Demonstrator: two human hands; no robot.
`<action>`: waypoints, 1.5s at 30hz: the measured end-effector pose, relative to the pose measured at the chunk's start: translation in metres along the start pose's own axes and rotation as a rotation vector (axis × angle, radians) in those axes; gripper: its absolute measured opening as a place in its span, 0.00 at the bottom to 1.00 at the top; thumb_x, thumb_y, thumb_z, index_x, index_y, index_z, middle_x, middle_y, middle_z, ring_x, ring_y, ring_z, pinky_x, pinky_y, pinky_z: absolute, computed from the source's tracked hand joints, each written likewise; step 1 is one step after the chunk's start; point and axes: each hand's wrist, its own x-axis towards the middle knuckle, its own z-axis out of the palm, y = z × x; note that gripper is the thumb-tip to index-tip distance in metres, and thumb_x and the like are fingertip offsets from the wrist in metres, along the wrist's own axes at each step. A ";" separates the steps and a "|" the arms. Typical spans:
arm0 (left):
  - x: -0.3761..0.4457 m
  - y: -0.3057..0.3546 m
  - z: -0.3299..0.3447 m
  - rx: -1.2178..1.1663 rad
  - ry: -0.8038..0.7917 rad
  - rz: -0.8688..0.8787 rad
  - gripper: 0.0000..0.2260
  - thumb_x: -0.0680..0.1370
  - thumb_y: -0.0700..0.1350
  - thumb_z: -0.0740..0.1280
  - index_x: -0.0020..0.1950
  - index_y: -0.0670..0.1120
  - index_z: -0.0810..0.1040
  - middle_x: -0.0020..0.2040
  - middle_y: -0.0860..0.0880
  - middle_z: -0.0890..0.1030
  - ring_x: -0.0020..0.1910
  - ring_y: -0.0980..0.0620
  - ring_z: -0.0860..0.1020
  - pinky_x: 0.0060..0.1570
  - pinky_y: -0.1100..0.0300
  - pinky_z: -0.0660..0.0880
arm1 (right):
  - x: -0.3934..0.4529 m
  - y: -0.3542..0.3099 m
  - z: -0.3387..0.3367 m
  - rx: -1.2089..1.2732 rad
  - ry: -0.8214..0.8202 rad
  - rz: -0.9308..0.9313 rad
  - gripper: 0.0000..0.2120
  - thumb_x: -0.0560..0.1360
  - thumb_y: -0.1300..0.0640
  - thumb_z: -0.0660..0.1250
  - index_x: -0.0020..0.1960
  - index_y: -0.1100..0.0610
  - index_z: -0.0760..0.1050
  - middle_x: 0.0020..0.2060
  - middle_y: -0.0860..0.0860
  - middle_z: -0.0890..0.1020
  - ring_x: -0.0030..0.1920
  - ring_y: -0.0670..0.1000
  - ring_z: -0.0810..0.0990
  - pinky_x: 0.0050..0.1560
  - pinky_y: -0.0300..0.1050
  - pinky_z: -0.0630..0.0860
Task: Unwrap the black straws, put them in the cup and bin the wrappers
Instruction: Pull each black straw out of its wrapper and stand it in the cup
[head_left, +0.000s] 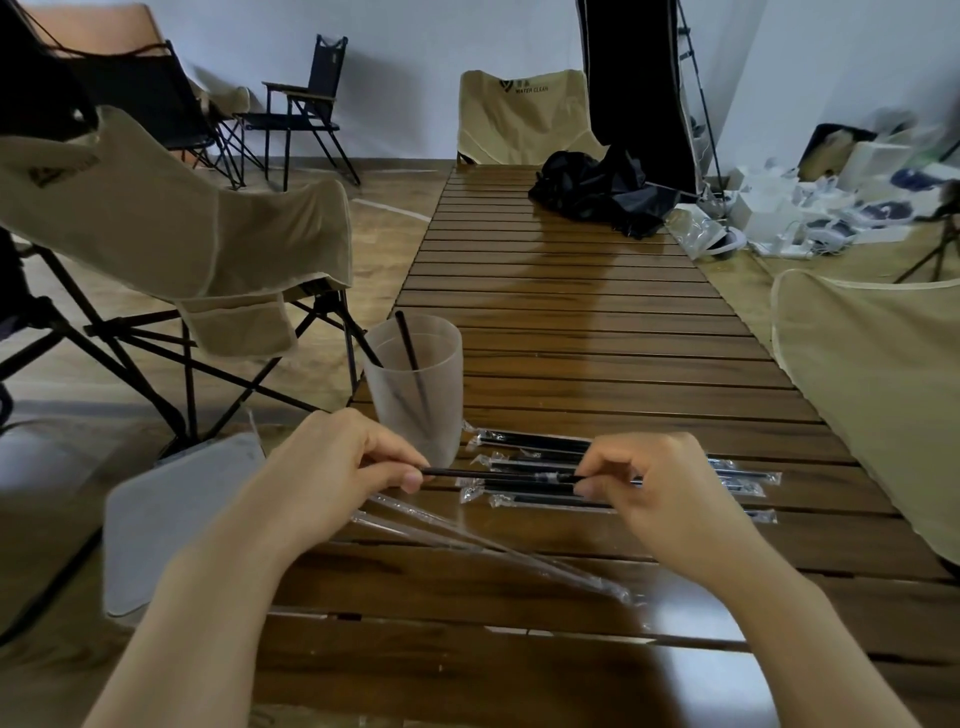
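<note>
Black straw (498, 474) pinched between both hands; far chair (524, 119) reads "WATER CLEAN".

Both hands (488, 478) pinching black straw (498, 475), w/ cup (415, 384) behind

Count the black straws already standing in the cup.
2. Both lean inside the cup near the table's left edge: one straw pokes above the rim, the other straw leans over the left side. The frosted wall could hide more.
</note>
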 end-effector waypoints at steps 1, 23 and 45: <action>0.000 -0.001 -0.001 0.010 0.002 -0.004 0.05 0.75 0.50 0.70 0.47 0.60 0.83 0.34 0.63 0.81 0.34 0.72 0.76 0.33 0.72 0.68 | -0.001 0.003 -0.002 -0.016 0.006 0.000 0.08 0.73 0.60 0.70 0.39 0.48 0.80 0.32 0.42 0.80 0.36 0.42 0.79 0.38 0.35 0.76; 0.009 0.029 0.025 0.078 0.001 0.142 0.07 0.75 0.57 0.67 0.48 0.60 0.84 0.41 0.64 0.83 0.44 0.68 0.79 0.52 0.67 0.75 | 0.000 0.008 -0.001 0.011 0.014 0.032 0.10 0.72 0.58 0.71 0.37 0.44 0.79 0.31 0.41 0.80 0.37 0.40 0.79 0.39 0.30 0.73; 0.010 0.018 0.021 0.136 0.018 0.110 0.06 0.75 0.56 0.68 0.49 0.60 0.84 0.39 0.65 0.79 0.42 0.68 0.77 0.43 0.73 0.69 | 0.004 0.009 0.006 -0.228 -0.017 -0.008 0.06 0.74 0.50 0.68 0.50 0.43 0.82 0.43 0.36 0.79 0.48 0.43 0.77 0.54 0.53 0.74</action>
